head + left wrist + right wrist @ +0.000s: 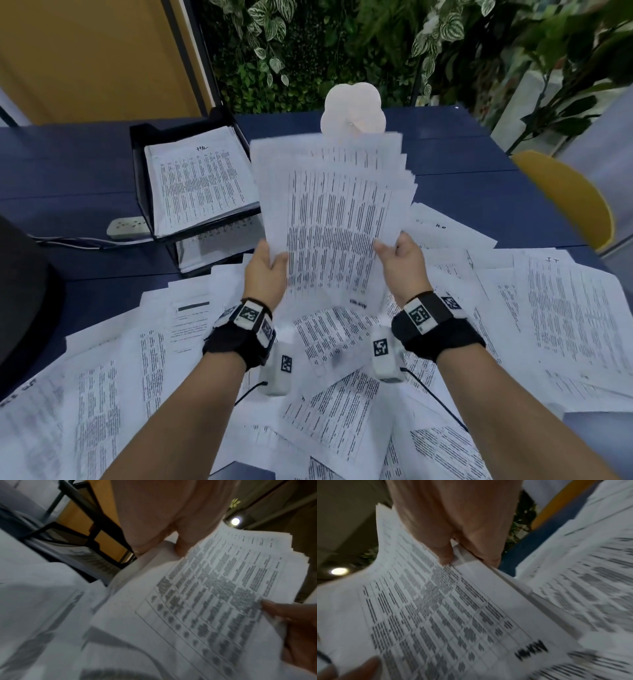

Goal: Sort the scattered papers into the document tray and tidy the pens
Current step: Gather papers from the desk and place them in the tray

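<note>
I hold a thick stack of printed sheets (pixel 337 212) upright above the desk, fanned at its top edge. My left hand (pixel 269 267) grips its lower left edge and my right hand (pixel 397 255) its lower right edge, thumbs on the front page. The left wrist view shows the stack (pixel 205 595) between my left fingers (pixel 150 527) and the opposite thumb. In the right wrist view my fingers (pixel 447 545) pinch the same stack (pixel 436 608). The black tiered document tray (pixel 138 171) stands left of the stack with papers in it. Scattered papers (pixel 342 394) cover the near desk. No pens show.
A white power strip (pixel 126 228) with its cable lies left of the tray. A dark rounded object (pixel 24 291) sits at the left edge. A yellow chair (pixel 575 198) stands at the right. A white flower-shaped item (pixel 354 109) rises behind the stack, plants beyond.
</note>
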`<control>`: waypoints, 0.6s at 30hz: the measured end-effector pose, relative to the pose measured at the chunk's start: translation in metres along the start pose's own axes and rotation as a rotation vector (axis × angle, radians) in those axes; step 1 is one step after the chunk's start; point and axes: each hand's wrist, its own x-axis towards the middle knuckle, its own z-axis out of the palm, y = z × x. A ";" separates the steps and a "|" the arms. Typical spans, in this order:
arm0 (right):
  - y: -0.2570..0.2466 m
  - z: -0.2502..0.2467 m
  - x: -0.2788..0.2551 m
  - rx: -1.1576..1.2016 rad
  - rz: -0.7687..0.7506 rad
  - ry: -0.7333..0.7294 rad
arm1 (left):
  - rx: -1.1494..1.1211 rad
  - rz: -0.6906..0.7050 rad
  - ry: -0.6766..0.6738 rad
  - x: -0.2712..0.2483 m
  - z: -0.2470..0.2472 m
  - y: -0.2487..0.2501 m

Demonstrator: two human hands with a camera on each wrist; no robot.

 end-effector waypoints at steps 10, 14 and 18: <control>-0.037 0.007 0.006 0.091 -0.189 0.022 | -0.176 0.148 0.098 0.004 -0.012 0.047; -0.038 0.010 0.006 0.137 -0.164 0.012 | -0.256 0.115 0.015 0.005 -0.007 0.055; -0.038 0.014 0.006 0.120 -0.183 0.056 | -0.264 0.182 0.038 0.005 0.000 0.061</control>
